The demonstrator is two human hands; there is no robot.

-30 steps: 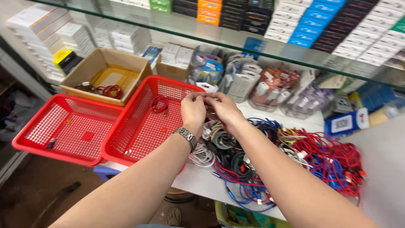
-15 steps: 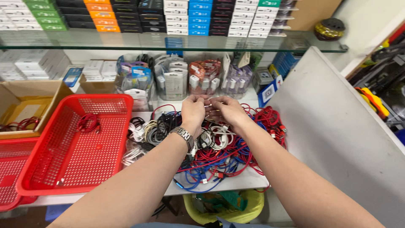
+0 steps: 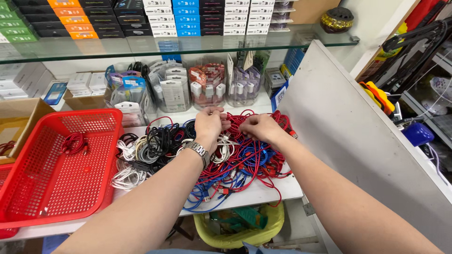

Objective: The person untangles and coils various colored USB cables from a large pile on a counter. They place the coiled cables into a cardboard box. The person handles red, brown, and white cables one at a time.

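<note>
- White counter w/ grey slanted panel along right side
- Glass shelf far above, rows of small boxes in green, orange, black, white, blue on it
- Red plastic basket at left on counter, one coiled red cable inside near far wall; edge of 2nd red basket at far-left corner
- Cardboard box far left, behind basket
- Big tangled cable pile mid-counter: red + blue mostly on right, black + white bundles on left, just beside basket
- Clear tubs of packaged accessories far side, behind pile
- Yellow bin under counter, near edge
- Left hand over far part of pile, metal wristwatch on wrist, fingers curled down, pinching at a red cable strand
- Right hand just right of left hand, close but not clearly touching it, fingers bent, gripping red cable on top of pile
- Exact strand in each grip hard to tell, too tangled
- Held red cable between the two hands, far-centre of pile, well apart from basket
</note>
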